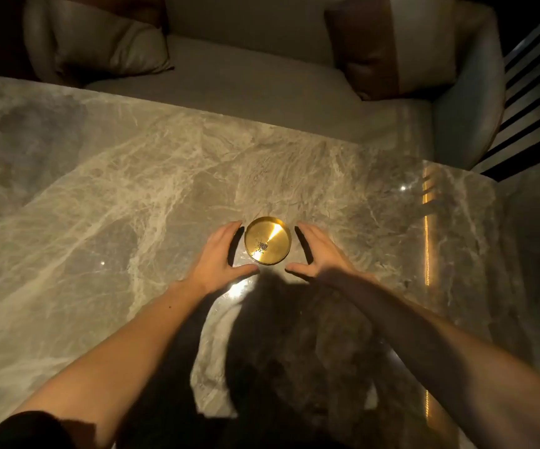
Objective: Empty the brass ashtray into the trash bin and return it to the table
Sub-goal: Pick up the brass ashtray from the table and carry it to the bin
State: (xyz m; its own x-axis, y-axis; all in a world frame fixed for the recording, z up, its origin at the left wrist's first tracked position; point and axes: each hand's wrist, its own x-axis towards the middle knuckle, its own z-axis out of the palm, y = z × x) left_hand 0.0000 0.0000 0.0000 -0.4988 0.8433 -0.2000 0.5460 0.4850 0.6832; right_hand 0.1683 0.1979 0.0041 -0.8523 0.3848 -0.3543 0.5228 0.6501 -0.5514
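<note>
Brass ashtray with ash sits on marble table, my left hand at its 9 o'clock, right hand at 3 o'clock, both spread, grasping nothing.

**Dim lounge, marble and cushions**

Grey veined marble table fills the view, glossy with warm light glints. Beyond it, a pale sofa with a cream cushion and a brown-and-cream cushion. Dark slats far right.

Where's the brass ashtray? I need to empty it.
On the marble table, center of the head view, between the open left hand and right hand, the brass ashtray sits untouched.
</note>
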